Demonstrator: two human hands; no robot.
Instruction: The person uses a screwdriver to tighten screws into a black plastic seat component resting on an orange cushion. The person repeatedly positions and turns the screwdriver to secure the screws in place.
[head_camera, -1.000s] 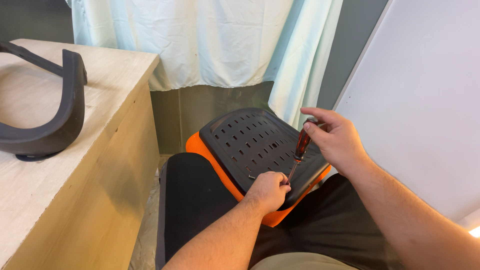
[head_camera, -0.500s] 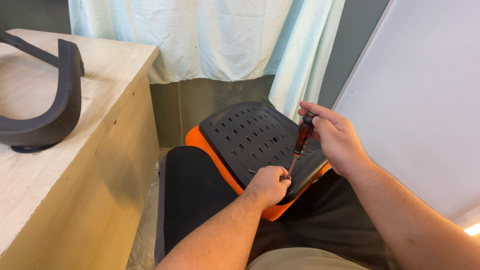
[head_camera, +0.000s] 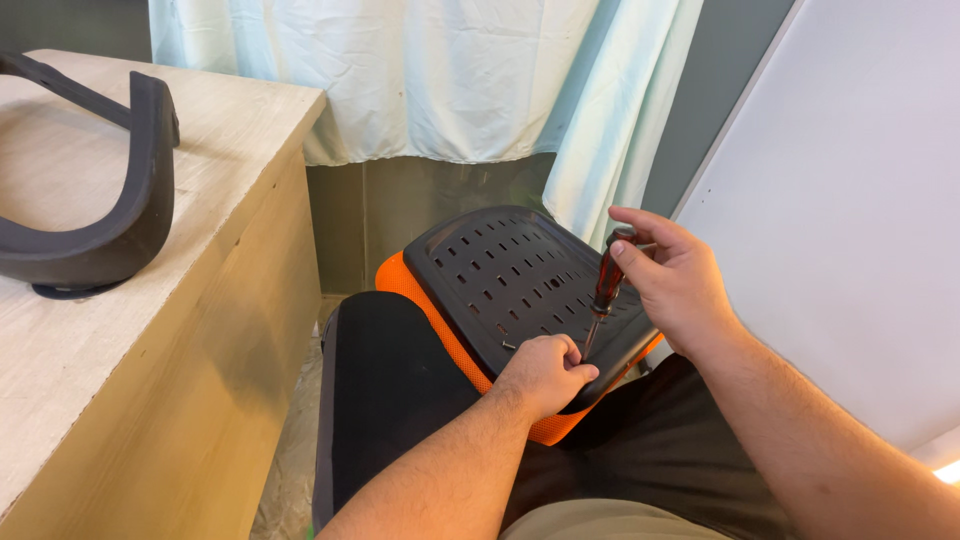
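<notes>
A black perforated plastic chair panel (head_camera: 505, 275) on an orange mesh cushion (head_camera: 440, 315) lies across my lap. My right hand (head_camera: 675, 280) grips a screwdriver (head_camera: 603, 290) with a dark red handle, held nearly upright, its tip down at the panel's near edge. My left hand (head_camera: 545, 372) rests as a loose fist on that edge, fingers pinched right at the screwdriver's tip. What the fingers pinch is hidden. A black padded chair part (head_camera: 385, 385) stands against my left leg.
A light wooden table (head_camera: 215, 200) stands at the left with a curved black chair armrest piece (head_camera: 120, 215) on it. Pale curtains (head_camera: 440, 75) hang behind. A white board (head_camera: 850, 220) leans at the right.
My right hand and the screwdriver have shifted slightly left and stand a little more upright. My left hand stays at the panel's edge.
</notes>
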